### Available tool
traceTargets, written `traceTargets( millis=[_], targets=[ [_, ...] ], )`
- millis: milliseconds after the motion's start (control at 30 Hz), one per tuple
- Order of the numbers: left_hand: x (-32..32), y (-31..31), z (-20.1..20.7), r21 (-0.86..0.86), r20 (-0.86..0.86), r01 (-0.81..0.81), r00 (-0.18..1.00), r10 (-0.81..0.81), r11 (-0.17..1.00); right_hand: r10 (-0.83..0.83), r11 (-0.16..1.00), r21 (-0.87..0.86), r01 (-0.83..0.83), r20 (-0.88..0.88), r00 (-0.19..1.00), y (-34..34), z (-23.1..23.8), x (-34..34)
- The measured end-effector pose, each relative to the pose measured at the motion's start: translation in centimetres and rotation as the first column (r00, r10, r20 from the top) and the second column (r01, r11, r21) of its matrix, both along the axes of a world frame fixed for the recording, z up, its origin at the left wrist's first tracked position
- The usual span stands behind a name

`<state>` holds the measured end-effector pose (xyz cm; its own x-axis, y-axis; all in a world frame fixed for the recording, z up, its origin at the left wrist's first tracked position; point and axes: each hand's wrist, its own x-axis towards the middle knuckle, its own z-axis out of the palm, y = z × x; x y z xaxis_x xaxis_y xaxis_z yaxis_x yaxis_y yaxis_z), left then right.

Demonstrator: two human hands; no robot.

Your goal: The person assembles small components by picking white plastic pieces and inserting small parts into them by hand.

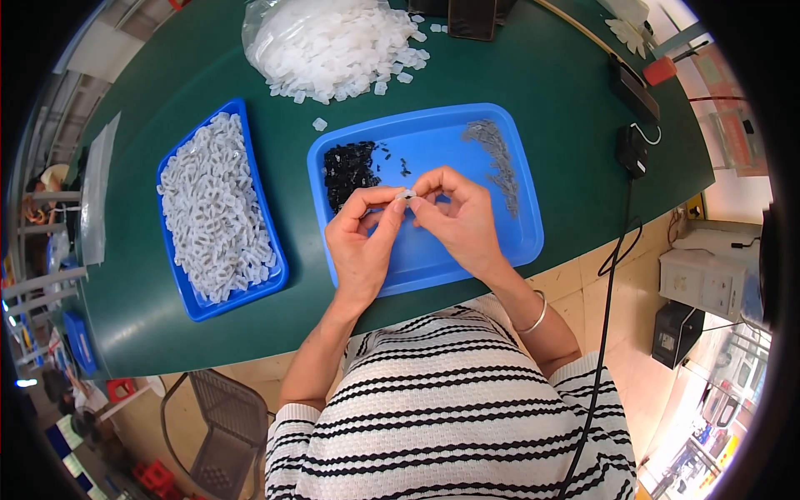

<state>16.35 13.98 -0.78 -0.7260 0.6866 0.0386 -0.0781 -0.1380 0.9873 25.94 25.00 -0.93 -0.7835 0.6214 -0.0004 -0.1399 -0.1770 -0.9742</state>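
Both my hands meet over a blue tray [433, 271]. My left hand [362, 242] pinches one side of a small whitish plastic piece [406, 194], and my right hand [461, 221] pinches its other side. A dark spot shows on the piece between my fingertips. Beneath and beyond my hands, the tray holds a heap of small black parts [350, 169] at its left end. Small grey parts [493, 158] lie in a strip along its right end. A few loose black bits [405, 167] are scattered between them.
A second blue tray [198, 307], full of whitish-grey pieces [218, 208], stands at the left. Farther back, white translucent pieces [333, 50] spill from a clear bag [271, 37] on the green table [300, 342]. A black cable [612, 275] hangs over the table's right edge.
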Motion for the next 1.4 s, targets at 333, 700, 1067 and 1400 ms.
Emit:
traceTargets(
  millis=[333, 700, 1067, 1400],
  targets=[
    [-0.8, 0.3, 1.4, -0.101, -0.076, 0.110, 0.990, -0.118, 0.989, -0.026, 0.999, -0.040, 0.025, -0.022, 0.999, 0.1, -0.4, 0.2],
    [-0.6, 0.3, 0.9, -0.111, -0.202, 0.122, 0.969, -0.142, 0.986, 0.020, 1.000, 0.019, -0.021, 0.035, 0.999, 0.3, -1.0, 1.1],
    [-2.8, -0.7, 1.0, -0.353, -0.175, 0.233, 0.935, -0.309, 0.906, -0.217, 0.561, 0.825, -0.066, 0.224, 0.950, 8.7, 0.2, 2.5],
    [-3.2, -0.7, 0.8, -0.206, 0.096, 0.239, 0.970, -0.223, 0.949, -0.264, 0.296, 0.921, -0.253, 0.333, 0.905, 10.2, -0.9, 1.4]
  ],
)
